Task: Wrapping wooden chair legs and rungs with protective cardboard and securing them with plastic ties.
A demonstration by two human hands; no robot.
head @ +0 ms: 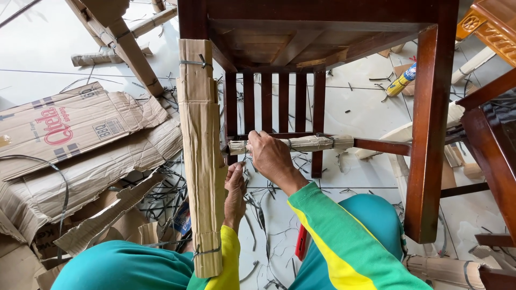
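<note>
- The white tiled floor [32, 48] is messy with flattened brown cardboard boxes [80, 139].
- A dark brown wooden chair [430, 134] lies tipped over.
- The right hand [271, 156] has its grip pinching the cardboard-wrapped chair rung [306, 143].
- The left hand [235, 188] sits just under it; I cannot tell its grip.

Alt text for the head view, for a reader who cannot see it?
The right hand and left hand work at a cardboard-wrapped rung of an upturned dark wooden chair. One chair leg is wrapped in cardboard; flattened boxes litter the floor.
</note>
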